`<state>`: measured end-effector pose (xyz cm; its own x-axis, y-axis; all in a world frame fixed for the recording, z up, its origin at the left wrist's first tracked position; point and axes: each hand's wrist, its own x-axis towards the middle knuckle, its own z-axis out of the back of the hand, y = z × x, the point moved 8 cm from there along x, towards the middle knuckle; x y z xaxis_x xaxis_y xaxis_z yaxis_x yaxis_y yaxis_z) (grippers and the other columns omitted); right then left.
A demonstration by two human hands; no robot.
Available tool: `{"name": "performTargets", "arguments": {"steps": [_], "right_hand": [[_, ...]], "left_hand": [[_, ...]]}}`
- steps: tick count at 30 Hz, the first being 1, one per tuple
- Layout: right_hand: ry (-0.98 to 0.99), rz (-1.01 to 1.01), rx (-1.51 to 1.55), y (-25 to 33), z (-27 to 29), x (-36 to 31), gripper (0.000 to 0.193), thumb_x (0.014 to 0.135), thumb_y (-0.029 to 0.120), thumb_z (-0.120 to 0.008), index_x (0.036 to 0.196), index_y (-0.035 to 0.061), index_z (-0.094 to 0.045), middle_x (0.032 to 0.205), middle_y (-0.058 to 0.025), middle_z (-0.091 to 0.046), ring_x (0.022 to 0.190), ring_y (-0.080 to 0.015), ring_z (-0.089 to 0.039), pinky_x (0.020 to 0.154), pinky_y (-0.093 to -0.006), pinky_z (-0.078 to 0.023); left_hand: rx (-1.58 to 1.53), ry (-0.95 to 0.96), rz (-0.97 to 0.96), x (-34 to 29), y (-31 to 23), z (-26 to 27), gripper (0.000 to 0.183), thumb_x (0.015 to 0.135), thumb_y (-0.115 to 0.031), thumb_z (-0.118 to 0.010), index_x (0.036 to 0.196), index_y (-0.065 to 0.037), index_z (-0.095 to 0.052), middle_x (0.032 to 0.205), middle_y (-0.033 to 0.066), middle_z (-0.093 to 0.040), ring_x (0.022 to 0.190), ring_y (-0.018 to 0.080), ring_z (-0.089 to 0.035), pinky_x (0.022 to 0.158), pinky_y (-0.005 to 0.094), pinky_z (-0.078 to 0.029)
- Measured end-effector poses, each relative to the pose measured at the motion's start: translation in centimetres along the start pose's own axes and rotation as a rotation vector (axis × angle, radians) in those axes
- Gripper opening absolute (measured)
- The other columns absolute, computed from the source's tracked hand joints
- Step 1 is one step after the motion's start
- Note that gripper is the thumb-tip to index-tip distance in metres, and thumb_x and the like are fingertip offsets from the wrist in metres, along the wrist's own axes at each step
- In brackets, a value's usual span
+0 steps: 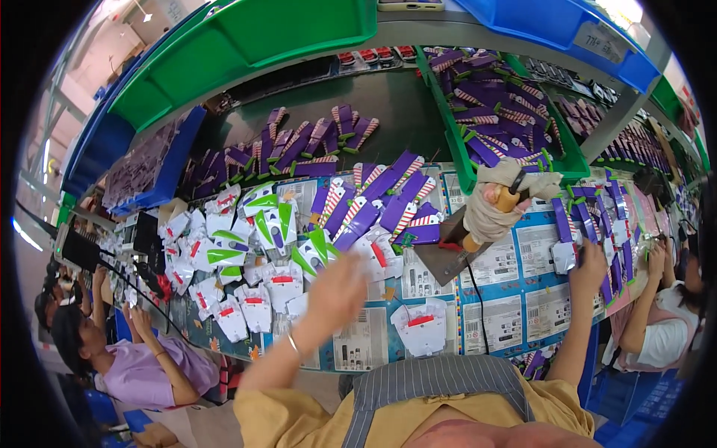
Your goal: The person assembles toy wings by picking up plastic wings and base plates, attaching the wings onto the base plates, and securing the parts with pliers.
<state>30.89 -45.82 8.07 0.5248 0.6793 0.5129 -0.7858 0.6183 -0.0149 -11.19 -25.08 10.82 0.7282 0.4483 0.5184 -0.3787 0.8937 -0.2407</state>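
Far left, a seated person in a lilac shirt works at the same long counter, whose top is papered with printed sheets in blue and white. Above it, green bins and blue bins sit tilted on a grey shelf rail. White toy body pieces with red and green trim lie heaped on the counter's left part; purple wing pieces with red-striped tips spread across the middle. Left hand hangs just above the white pieces, blurred; fingers look loosely together, but whether the grip holds anything cannot be told. One white piece lies alone near the front edge. A cloth-wrapped tool with a wooden handle stands on a dark plate, cord trailing. Right hand rests on a white and purple part, fingers spread flat, nothing clasped. Far right, another seated person in white.
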Motion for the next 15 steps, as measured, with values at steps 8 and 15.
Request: {"name": "performTargets", "arguments": {"steps": [8, 15], "right_hand": [[0.12, 0.263, 0.393, 13.5, -3.0, -4.6, 0.043, 0.056, -0.004, -0.06, 0.097, 0.0086, -0.057, 0.084, -0.0095, -0.049, 0.085, -0.03, -0.049, 0.083, -0.043, -0.036], [0.175, 0.226, 0.354, 13.1, -3.4, -4.8, 0.045, 0.056, -0.004, -0.06, 0.099, 0.0081, -0.057, 0.085, -0.0089, -0.049, 0.088, -0.0287, -0.049, 0.086, -0.0428, -0.034]], "left_hand": [[0.278, 0.113, 0.518, 15.2, 27.3, -9.6, 0.08, 0.071, -0.06, -0.061, 0.138, -0.028, -0.034, 0.145, 0.0173, -0.025, 0.128, 0.0488, -0.025, 0.102, 0.0529, -0.029], [0.277, 0.491, 0.826, 16.3, 28.6, -15.2, 0.102, 0.054, -0.068, -0.07, 0.141, -0.038, -0.025, 0.15, 0.0151, -0.009, 0.128, 0.0586, -0.012, 0.098, 0.0683, -0.018]]}}
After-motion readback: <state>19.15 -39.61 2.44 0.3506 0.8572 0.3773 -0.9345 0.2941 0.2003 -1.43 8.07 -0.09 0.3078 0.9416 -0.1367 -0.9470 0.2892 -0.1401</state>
